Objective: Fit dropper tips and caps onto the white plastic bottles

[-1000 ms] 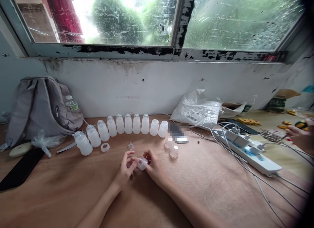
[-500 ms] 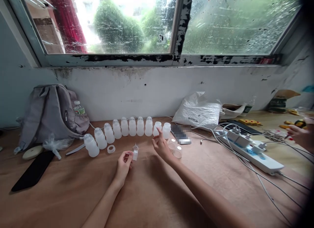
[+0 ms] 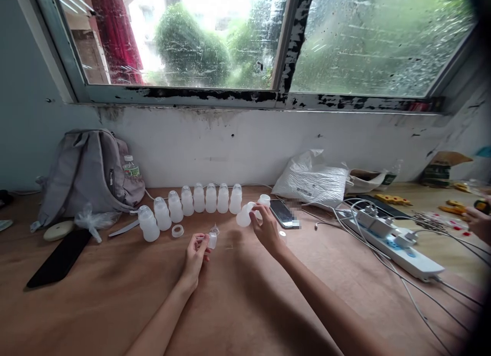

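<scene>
Small translucent white bottle (image 3: 244,215) — tilted, in right hand (image 3: 264,228)

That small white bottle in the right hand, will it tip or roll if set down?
The bottle looks translucent and empty, so probably light and easily knocked. Its round body would likely roll if laid flat. The right hand tilts it with fingertips alone, suggesting little weight.

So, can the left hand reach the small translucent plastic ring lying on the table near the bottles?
Probably yes. The small translucent plastic ring lies uncovered just left of the left hand, but that hand already pinches a small clear plastic cap.
</scene>
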### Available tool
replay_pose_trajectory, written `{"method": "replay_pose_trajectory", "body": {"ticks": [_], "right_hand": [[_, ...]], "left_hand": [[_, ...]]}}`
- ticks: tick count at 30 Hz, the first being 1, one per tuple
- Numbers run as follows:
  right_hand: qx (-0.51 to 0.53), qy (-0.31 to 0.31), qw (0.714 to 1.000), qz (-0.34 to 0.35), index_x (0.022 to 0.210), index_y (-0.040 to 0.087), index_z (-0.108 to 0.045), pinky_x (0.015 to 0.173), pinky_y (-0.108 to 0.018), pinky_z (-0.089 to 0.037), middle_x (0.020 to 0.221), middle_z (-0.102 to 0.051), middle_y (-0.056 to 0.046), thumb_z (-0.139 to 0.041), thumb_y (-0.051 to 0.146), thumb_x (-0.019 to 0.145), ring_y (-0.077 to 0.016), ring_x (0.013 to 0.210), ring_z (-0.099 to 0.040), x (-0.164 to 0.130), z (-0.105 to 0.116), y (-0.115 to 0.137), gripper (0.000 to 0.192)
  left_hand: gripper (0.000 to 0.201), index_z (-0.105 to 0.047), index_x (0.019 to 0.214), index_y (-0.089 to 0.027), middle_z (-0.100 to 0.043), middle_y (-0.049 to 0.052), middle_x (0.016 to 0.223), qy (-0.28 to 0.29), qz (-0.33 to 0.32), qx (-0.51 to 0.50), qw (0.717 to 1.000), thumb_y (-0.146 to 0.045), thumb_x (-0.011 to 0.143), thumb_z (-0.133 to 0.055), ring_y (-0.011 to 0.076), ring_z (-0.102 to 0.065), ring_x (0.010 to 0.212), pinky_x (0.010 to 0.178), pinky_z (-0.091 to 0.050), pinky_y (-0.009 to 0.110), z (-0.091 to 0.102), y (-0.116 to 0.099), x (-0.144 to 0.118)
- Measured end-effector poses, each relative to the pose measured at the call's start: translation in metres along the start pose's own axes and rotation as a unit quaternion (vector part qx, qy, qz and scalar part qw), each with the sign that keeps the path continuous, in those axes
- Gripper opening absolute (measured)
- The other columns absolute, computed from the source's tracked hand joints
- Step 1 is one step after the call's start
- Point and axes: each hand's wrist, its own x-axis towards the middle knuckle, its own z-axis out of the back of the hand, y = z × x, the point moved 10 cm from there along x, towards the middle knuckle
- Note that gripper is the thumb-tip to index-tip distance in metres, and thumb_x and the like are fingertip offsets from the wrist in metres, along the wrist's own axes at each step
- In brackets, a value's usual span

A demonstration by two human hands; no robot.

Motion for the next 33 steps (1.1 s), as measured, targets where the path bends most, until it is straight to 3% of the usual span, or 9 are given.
{"method": "replay_pose_trajectory", "body": {"ticks": [3,9,15,18,24,33], "right_hand": [[0.042,0.031,0.999,0.003,0.092,0.022,-0.05,0.077,-0.036,-0.042,0.097,-0.055,-0.007,-0.044,0.023,0.083,-0.022,0.092,-0.052,-0.016,0.002,0.013,0.011],[0.134,0.057,0.989,-0.024,0.115,0.02,-0.04,0.077,-0.036,-0.044,0.1,-0.054,-0.008,-0.05,0.026,0.078,-0.0211,0.09,-0.053,-0.042,-0.008,0.013,0.038],[0.186,0.158,0.966,-0.087,0.128,0.021,-0.023,0.085,-0.036,-0.042,0.112,-0.05,-0.008,-0.057,0.028,0.074,-0.0214,0.1,-0.051,-0.069,-0.043,-0.001,0.064],[0.174,0.184,0.964,-0.086,0.121,0.02,-0.03,0.079,-0.034,-0.045,0.104,-0.054,-0.007,-0.059,0.029,0.073,-0.0211,0.092,-0.054,-0.076,-0.051,0.002,0.057],[0.083,0.173,0.98,0.045,0.117,0.024,-0.043,0.081,-0.04,-0.042,0.104,-0.055,-0.009,-0.062,0.028,0.073,-0.0257,0.094,-0.051,-0.072,-0.041,0.027,0.048],[0.04,0.148,0.985,0.082,0.11,0.025,-0.05,0.08,-0.04,-0.042,0.104,-0.054,-0.008,-0.062,0.022,0.073,-0.0245,0.093,-0.05,-0.073,-0.035,0.035,0.039]], "left_hand": [[0.038,-0.052,0.08,-0.018,-0.055,-0.002,0.07,0.027,0.029,-0.03,0.999,-0.053,0.065,-0.059,0.0105,-0.055,0.057,0.048,-0.041,0.019,-0.005,0.003,0.0],[0.041,-0.055,0.079,-0.015,-0.059,0.001,0.074,0.066,0.064,-0.069,0.993,-0.053,0.063,-0.062,0.0104,-0.057,0.058,0.054,-0.045,0.021,-0.013,0.011,-0.002],[0.038,-0.056,0.081,-0.015,-0.059,0.003,0.077,0.076,0.079,-0.064,0.992,-0.049,0.065,-0.063,0.0115,-0.058,0.064,0.059,-0.047,0.022,-0.02,0.011,-0.009],[0.037,-0.056,0.083,-0.017,-0.059,0.002,0.081,0.061,0.073,-0.061,0.994,-0.048,0.064,-0.064,0.0127,-0.058,0.069,0.06,-0.047,0.023,-0.019,0.01,-0.01],[0.036,-0.055,0.086,-0.018,-0.053,-0.002,0.071,0.02,0.046,-0.064,0.997,-0.046,0.065,-0.064,0.0084,-0.053,0.06,0.055,-0.044,0.019,-0.008,0.009,-0.006],[0.03,-0.053,0.083,-0.017,-0.051,-0.004,0.065,0.05,0.017,-0.007,0.999,-0.043,0.07,-0.061,0.0067,-0.047,0.053,0.052,-0.04,0.018,-0.013,0.004,-0.008]]}}
